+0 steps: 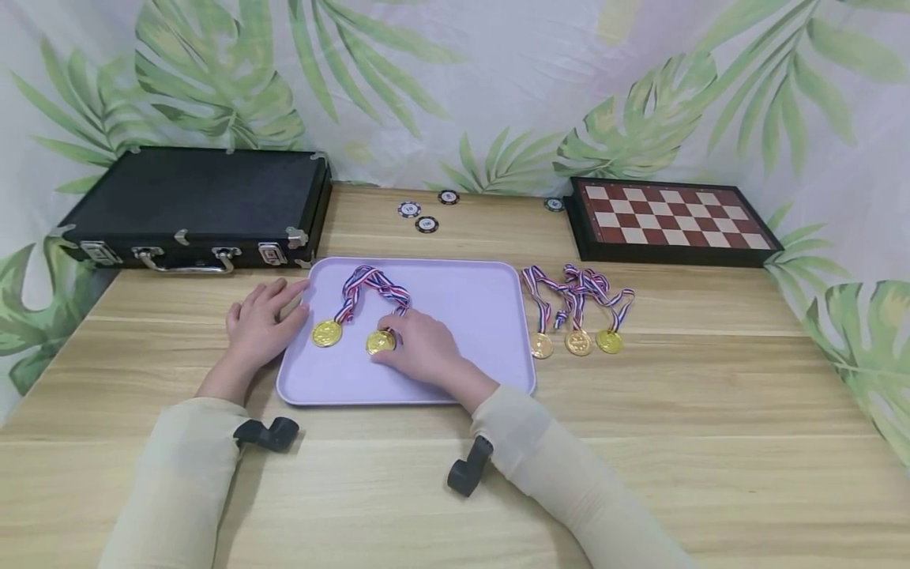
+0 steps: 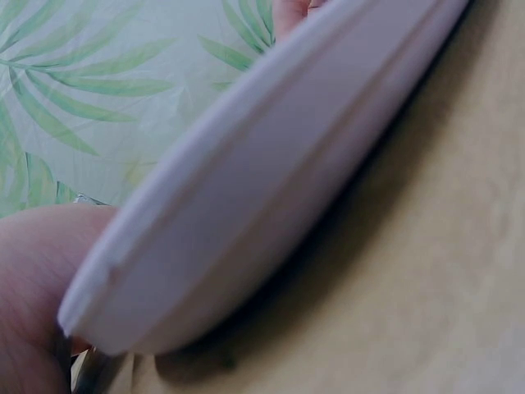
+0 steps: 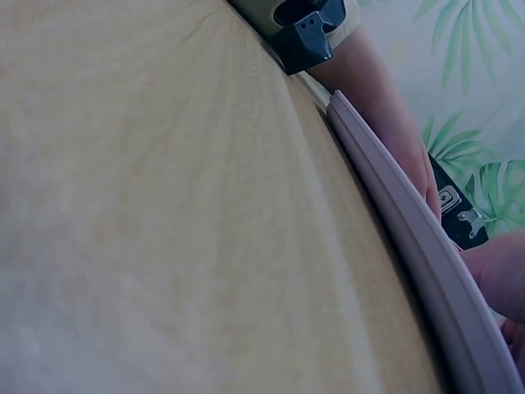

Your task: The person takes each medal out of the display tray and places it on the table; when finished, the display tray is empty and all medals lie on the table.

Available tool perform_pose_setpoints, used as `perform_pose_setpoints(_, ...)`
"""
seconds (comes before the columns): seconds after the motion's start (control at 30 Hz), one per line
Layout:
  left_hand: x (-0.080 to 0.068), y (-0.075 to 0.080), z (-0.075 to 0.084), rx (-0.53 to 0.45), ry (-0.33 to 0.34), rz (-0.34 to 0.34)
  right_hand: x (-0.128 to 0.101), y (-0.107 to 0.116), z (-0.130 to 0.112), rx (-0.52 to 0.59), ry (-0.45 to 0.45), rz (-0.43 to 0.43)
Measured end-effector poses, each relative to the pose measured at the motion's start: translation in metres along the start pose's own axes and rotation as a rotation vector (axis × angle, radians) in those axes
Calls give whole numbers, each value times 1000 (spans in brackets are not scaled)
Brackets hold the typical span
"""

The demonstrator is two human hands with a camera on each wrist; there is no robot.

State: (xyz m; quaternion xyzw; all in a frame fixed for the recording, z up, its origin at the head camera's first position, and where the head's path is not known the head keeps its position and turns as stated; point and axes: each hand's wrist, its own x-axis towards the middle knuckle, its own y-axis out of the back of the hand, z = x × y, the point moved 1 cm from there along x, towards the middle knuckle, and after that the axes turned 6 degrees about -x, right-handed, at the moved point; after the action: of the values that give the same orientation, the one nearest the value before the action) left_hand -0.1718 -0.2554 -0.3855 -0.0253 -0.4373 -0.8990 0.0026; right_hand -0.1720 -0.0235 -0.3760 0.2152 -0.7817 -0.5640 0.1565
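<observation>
In the head view a pale lilac tray (image 1: 465, 296) lies on the wooden table. My left hand (image 1: 260, 325) rests at its left edge, fingers loosely extended and thumb right at the rim. Over the tray, my right hand (image 1: 426, 348) pinches a gold medal (image 1: 380, 341) by its right side, thumb and fingertips around the edge. A second gold medal (image 1: 326, 333) lies to its left, with striped red, white and blue ribbons (image 1: 370, 276) bunched behind both. The tray's side wall (image 2: 271, 180) fills much of the left wrist view and hides most of the hands there.
Right of the tray lie three more medals (image 1: 578, 342) with tangled ribbons (image 1: 586, 284). A black case (image 1: 206, 197) stands at the back left, a chessboard box (image 1: 675, 217) at the back right. Several poker chips (image 1: 426, 224) lie behind the tray.
</observation>
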Motion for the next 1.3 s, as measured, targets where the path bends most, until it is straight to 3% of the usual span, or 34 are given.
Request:
perform_pose_setpoints(0.2,0,-2,-2,1,-9,7,-6,-1,-2,34,41,3)
perform_pose_setpoints(0.47,-1,-1,0,2,-3,4,-26,8,2,234,176,13)
perform_pose_setpoints(0.67,0,-1,0,0,2,-4,-43,48,22,443,113,16)
perform_pose_setpoints(0.97,0,0,1,-2,10,-11,-56,118,54,610,107,102)
perform_pose_setpoints(1.07,0,0,1,-3,11,-10,-62,136,61,679,150,142)
perform_pose_setpoints(1.3,1,0,0,-9,10,-9,-82,174,76,831,327,346)
